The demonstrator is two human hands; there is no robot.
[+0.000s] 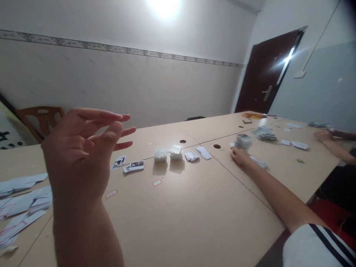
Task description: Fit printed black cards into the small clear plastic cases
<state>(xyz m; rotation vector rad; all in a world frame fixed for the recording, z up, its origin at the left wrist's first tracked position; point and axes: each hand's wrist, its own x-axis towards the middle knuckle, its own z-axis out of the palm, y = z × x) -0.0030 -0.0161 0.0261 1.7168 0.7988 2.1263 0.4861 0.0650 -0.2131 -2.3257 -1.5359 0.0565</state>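
Note:
My left hand (89, 144) is raised close to the camera, well above the table. Its thumb and index fingertip come together in a pinch while the other fingers stretch out to the right; nothing shows in the pinch. My right hand (239, 156), at the end of a bare forearm below a striped white sleeve, rests far out on the table. Its fingers are curled beside a blurred stack of clear plastic cases (243, 140), and what they grip, if anything, is hidden. Small white cards (258, 162) lie just right of that hand.
On the table (178, 222) stand two stacks of clear cases (160, 155), with printed photo cards (137, 165) to their left and white cards (191, 156) to their right. Paper piles (25, 200) lie at left. A co-worker's hands (323, 135) are at far right.

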